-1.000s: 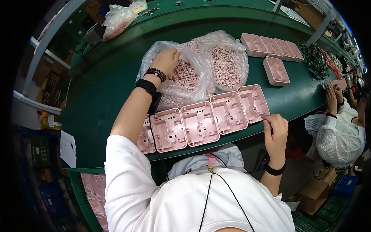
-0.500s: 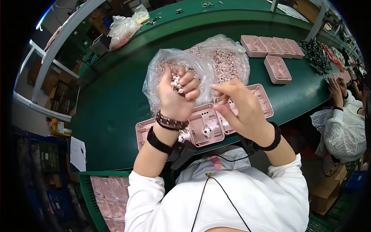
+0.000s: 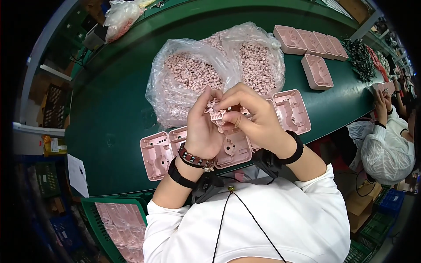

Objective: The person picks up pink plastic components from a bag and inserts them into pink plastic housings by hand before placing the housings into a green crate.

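Note:
My left hand point(image 3: 205, 127) is cupped, palm up, around a handful of small pink plastic parts point(image 3: 215, 115). Thumb and fingers of my right hand point(image 3: 254, 116) reach into that handful and pinch at the parts; which piece they grip is partly hidden. Below both hands stands a row of open pink plastic housings, among them a left one point(image 3: 157, 156), a middle one point(image 3: 232, 149) partly covered by my hands, and a right one point(image 3: 291, 112). Just beyond my hands, a clear plastic bag point(image 3: 193, 72) lies open, full of similar small pink parts.
A second bag point(image 3: 256, 65) of pink parts adjoins the first. More pink housings point(image 3: 316, 72) stand at the back right, near dark green pieces point(image 3: 360, 59). A green crate point(image 3: 92, 219) with wrapped pink pieces is at lower left. Another person point(image 3: 388, 149) works at the right.
My hands have come together: the right hand moved left into the handful, and the left hand turned and lowered slightly. The view has shifted, showing more of the left housings.

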Motion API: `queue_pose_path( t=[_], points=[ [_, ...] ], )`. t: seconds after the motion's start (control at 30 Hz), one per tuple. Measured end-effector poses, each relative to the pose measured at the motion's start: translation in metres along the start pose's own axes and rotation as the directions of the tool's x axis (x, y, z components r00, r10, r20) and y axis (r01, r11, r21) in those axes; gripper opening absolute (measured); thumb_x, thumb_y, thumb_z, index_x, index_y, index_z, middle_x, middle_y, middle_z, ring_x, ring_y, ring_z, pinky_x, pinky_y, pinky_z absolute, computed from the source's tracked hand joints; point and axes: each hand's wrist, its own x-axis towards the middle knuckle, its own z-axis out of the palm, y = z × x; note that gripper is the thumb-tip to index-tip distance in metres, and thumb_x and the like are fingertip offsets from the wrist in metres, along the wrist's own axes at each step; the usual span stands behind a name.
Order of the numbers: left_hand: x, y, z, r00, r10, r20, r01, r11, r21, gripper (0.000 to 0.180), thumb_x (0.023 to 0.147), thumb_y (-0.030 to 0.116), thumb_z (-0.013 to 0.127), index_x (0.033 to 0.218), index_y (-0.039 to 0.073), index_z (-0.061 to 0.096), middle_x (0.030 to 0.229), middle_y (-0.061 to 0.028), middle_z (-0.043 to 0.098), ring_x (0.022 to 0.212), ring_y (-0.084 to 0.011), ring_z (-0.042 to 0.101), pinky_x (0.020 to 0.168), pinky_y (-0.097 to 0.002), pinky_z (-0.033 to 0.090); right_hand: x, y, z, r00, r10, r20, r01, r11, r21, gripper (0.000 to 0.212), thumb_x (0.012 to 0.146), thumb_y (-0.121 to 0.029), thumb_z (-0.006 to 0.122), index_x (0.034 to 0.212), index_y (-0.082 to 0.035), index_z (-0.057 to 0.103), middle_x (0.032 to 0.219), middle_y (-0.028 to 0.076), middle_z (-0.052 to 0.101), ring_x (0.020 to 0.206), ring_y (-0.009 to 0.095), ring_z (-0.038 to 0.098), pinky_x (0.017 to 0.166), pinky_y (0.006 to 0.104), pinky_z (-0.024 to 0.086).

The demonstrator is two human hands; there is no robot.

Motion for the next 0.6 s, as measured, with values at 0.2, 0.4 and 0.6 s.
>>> queue_pose_path(
  t=[0.2, 0.4, 0.6],
  points=[
    [0.009, -0.002, 0.013, 0.975, 0.021, -0.223, -0.035, 0.998, -0.058, 0.022, 0.092, 0.036, 0.046, 0.087, 0.016, 0.052, 0.077, 0.0034, 0.052, 0.063, -0.0055, 0.047, 0.05, -0.0184, 0.033, 0.003, 0.014, 0.006, 0.966, -0.218, -0.137, 0.162, 0.928, -0.335, 0.015, 0.075, 0.005, 0.06, 0.089, -0.002, 0.062, 0.088, 0.008, 0.051, 0.073, 0.017, 0.056, 0.058, 0.0259, 0.047],
    [0.011, 0.005, -0.009, 0.999, -0.006, -0.044, 0.004, 0.999, -0.049, 0.026, 0.092, 0.039, 0.048, 0.087, 0.013, 0.052, 0.071, 0.0031, 0.049, 0.055, -0.0054, 0.042, 0.045, -0.0182, 0.029, 0.003, 0.019, 0.01, 0.991, -0.088, -0.103, 0.063, 0.972, -0.226, 0.021, 0.076, 0.006, 0.06, 0.096, 0.0, 0.061, 0.096, 0.011, 0.048, 0.079, 0.017, 0.055, 0.064, 0.0245, 0.048],
    [0.002, 0.006, -0.01, 0.997, 0.047, 0.056, -0.058, 0.974, 0.219, 0.034, 0.092, 0.041, 0.045, 0.087, 0.008, 0.05, 0.062, 0.0034, 0.043, 0.048, -0.0039, 0.033, 0.04, -0.0179, 0.023, 0.002, 0.021, -0.001, 0.963, -0.209, -0.172, 0.168, 0.959, -0.228, 0.02, 0.077, 0.0, 0.063, 0.096, -0.001, 0.06, 0.091, 0.011, 0.051, 0.076, 0.018, 0.054, 0.063, 0.0284, 0.045]
  ],
)
